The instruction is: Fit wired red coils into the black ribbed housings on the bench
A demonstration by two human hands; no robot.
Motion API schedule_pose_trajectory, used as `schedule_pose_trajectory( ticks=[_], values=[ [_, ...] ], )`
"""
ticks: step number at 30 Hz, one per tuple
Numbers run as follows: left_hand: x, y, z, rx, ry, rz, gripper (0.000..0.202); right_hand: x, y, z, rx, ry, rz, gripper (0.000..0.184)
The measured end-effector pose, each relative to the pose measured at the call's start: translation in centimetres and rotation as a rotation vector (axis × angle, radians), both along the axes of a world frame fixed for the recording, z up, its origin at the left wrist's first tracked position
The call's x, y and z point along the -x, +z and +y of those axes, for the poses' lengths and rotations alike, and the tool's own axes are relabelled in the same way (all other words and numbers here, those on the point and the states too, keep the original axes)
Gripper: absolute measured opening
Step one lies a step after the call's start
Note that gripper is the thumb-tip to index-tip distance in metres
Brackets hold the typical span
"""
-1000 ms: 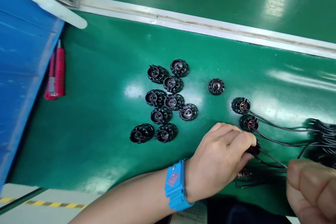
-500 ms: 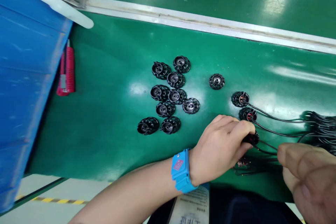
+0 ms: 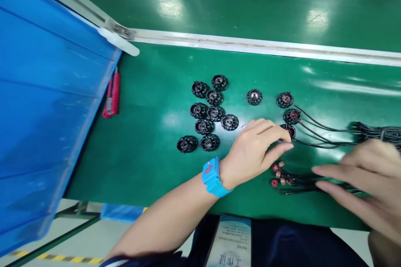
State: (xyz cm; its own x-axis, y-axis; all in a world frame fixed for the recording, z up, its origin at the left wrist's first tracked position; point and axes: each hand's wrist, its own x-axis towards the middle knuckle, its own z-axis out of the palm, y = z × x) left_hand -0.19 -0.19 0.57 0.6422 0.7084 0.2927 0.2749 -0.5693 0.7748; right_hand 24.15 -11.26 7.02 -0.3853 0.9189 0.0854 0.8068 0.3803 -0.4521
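My left hand (image 3: 255, 148), with a blue wrist strap (image 3: 216, 177), is beside a black round slotted housing (image 3: 288, 130) with a cable. Thumb and forefinger are apart, the fingertips at the housing's edge. Above it stand two more wired housings (image 3: 292, 116), with copper and red showing inside. My right hand (image 3: 365, 171), a little blurred, hovers with thumb and forefinger apart. Between them, beyond the fingertips, lie black cables (image 3: 300, 179) ending in small copper-wound cores with red (image 3: 275, 183). The hand partly covers these cables.
Several black housings without cables (image 3: 214, 113) form a cluster left of my left hand, and a single one (image 3: 254, 96) lies apart. A cable bundle (image 3: 376, 131) is at the right. A red cutter (image 3: 112, 96) lies by the blue bin (image 3: 56, 104). A metal rail (image 3: 219, 44) crosses behind.
My left hand has loosened its fingers from the wired housing, which now rests below the other two. My right hand has let go of its cable and opened over the lower cables. The view has shifted.
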Motion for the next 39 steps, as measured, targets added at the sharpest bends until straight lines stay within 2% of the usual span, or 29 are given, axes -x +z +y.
schedule_pose_trajectory(
  ticks=[3, 5, 9, 14, 17, 20, 24, 29, 34, 39],
  values=[
    [0.1, 0.6, -0.2, 0.119, -0.127, -0.072, 0.007, 0.9, -1.3, 1.0, 0.017, 0.148, -0.144, 0.015],
    [0.1, 0.7, -0.3, 0.193, -0.199, -0.09, 0.009, 1.1, -1.9, 1.2, 0.02, 0.168, -0.144, 0.017],
    [0.3, 0.7, -0.2, 0.415, -0.345, -0.127, 0.017, 0.4, -1.5, 0.9, 0.003, 0.134, -0.02, 0.017],
    [0.6, 0.5, 0.1, 0.841, -0.449, -0.313, 0.024, -0.4, -0.9, 1.3, -0.051, 0.039, 0.078, 0.013],
    [0.8, 0.4, 0.3, 0.926, -0.452, -0.383, 0.032, -0.3, -1.2, 1.4, -0.062, -0.015, 0.108, 0.012],
    [1.0, 0.4, 0.5, 0.975, -0.462, -0.333, 0.033, -0.3, -1.5, 1.3, -0.054, -0.047, 0.137, 0.012],
    [1.4, 0.7, 0.8, 1.011, -0.418, -0.274, 0.023, -0.4, -1.5, 1.1, -0.047, -0.058, 0.165, 0.013],
    [1.1, 0.7, 0.6, 1.086, -0.29, -0.359, 0.017, -0.1, -2.0, 1.0, -0.073, 0.008, 0.121, 0.014],
    [1.2, 0.6, 0.7, 0.864, -0.24, -0.253, 0.018, -0.4, -2.3, 0.4, -0.027, 0.065, 0.105, 0.019],
    [1.9, 1.4, 1.0, 0.625, -0.418, 0.026, 0.026, -0.9, -1.3, 0.3, 0.012, 0.0, 0.218, 0.017]
  ],
)
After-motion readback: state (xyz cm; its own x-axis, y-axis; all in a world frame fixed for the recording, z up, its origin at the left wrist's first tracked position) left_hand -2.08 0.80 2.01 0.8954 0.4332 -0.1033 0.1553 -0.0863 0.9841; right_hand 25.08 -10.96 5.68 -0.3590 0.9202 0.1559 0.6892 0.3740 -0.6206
